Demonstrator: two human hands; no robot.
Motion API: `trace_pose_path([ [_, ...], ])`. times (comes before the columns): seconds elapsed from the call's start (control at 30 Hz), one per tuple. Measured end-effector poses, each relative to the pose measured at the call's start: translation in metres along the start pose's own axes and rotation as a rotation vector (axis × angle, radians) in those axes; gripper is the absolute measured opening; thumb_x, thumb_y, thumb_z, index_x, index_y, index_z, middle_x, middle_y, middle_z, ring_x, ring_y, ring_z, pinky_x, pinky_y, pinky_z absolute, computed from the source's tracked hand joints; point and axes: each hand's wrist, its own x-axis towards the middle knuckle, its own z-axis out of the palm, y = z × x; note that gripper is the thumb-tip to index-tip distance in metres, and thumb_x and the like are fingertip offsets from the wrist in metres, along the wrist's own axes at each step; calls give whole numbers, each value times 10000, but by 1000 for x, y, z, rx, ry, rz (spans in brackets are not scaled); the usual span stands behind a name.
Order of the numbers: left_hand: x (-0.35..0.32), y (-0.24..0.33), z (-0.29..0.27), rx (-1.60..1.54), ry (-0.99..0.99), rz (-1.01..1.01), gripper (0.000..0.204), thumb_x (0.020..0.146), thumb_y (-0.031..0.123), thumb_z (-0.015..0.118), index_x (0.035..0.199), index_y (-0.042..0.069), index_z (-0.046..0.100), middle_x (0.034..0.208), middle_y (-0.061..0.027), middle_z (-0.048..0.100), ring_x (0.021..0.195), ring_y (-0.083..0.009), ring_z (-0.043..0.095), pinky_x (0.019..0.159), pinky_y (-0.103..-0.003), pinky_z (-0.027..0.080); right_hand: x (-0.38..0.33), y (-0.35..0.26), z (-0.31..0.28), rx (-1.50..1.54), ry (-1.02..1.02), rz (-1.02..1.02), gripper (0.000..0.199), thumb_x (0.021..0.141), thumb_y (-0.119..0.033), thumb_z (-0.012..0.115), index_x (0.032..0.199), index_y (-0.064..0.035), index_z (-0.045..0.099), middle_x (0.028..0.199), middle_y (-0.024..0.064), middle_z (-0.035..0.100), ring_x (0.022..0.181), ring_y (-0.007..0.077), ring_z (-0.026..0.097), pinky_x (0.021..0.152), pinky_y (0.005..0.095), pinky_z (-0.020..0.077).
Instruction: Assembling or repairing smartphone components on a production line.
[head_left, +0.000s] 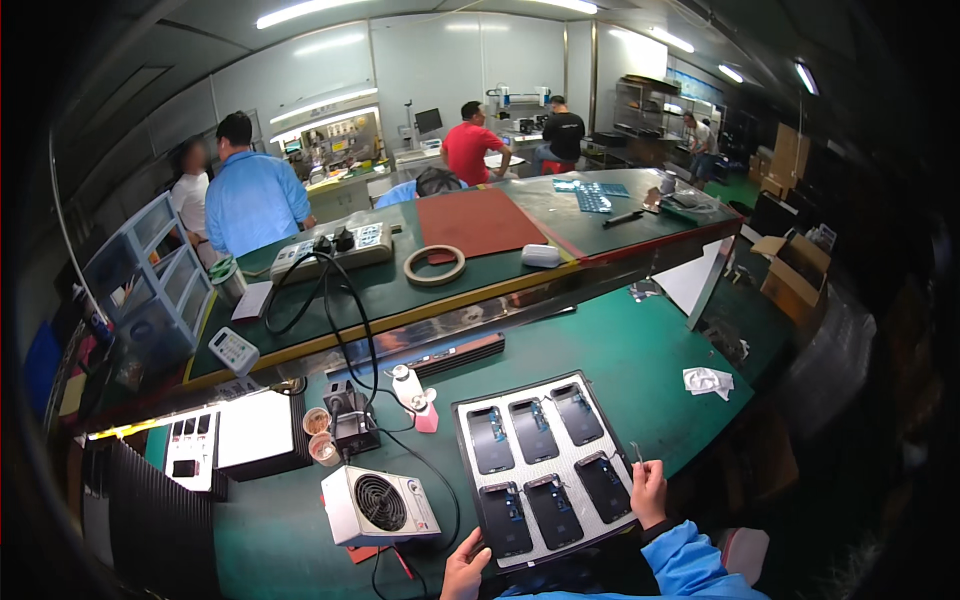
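A white-lined tray [547, 473] with a dark rim lies on the green bench before me. Several black phone housings [553, 518] rest in it in two rows, each with a blue circuit board showing at one side. My left hand [465, 567] is closed on the tray's near left corner. At the right edge of the tray, my right hand [649, 495] is closed around slim metal tweezers [637, 453], whose tips point up and away from me. Blue sleeves cover my forearms.
A small fan unit [380, 503] stands left of the tray, with black cables beside it. Behind are a white bottle [405, 385] and small cups [318, 422]. A crumpled tissue [708, 382] lies right. The raised shelf holds a tape roll [435, 265] and power strip [375, 246]. Several people work beyond.
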Motion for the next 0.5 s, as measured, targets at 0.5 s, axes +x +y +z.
trace_pose_path([
  [0.5,-1,5,-1,139,162,-41,663,878,-75,615,1479,-47,337,1393,-133,499,1258,-215,525,1055,-344,428,72,-19,-14,448,-309,229,186,1039,-212,492,982,-37,472,894,100,694,756,124,648,687,270,536],
])
